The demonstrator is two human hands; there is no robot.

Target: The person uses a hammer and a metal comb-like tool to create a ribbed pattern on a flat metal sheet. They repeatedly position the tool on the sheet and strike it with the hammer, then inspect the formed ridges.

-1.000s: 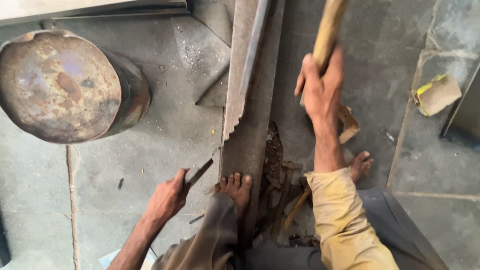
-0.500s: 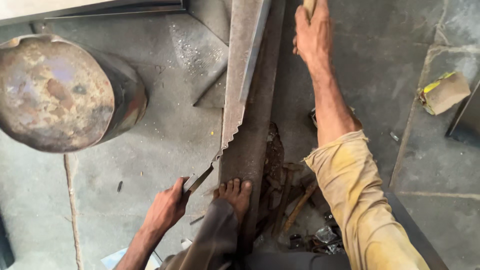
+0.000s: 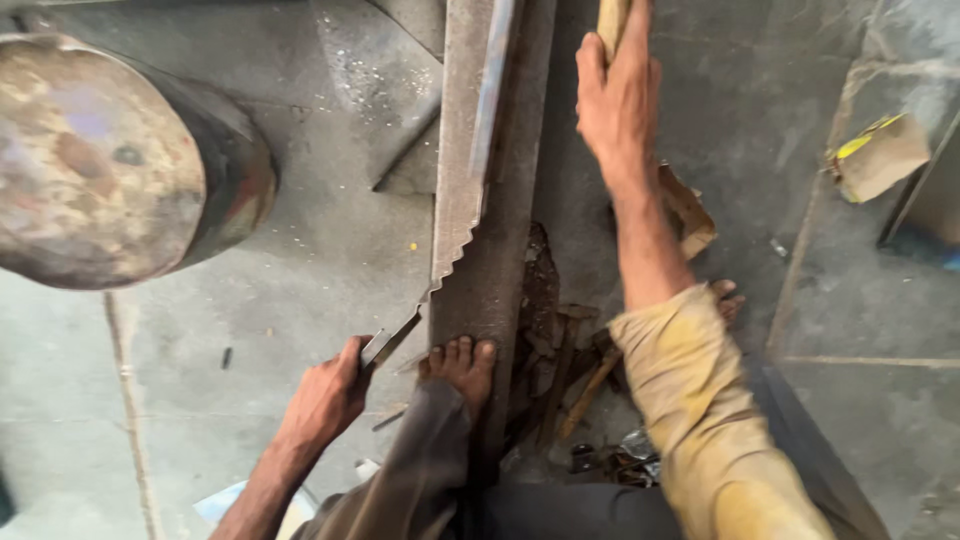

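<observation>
Long metal strip with a notched left edge is lying on the floor, pinned by a bare foot. Left hand is pinching a chisel against the notches. Right hand, grip wrapped around a wooden handle, has been rising these last moments, winding up. Rusty drum sitting far left.

The floor is grey concrete, worn and dusty, crossed by thin joint lines at the left and right. A large rusty metal drum lies on its side at the far left. A triangular metal scrap lies far of centre, dusted with pale filings. A crumpled cardboard piece with a yellow edge sits at the far right. Light is soft and even
</observation>
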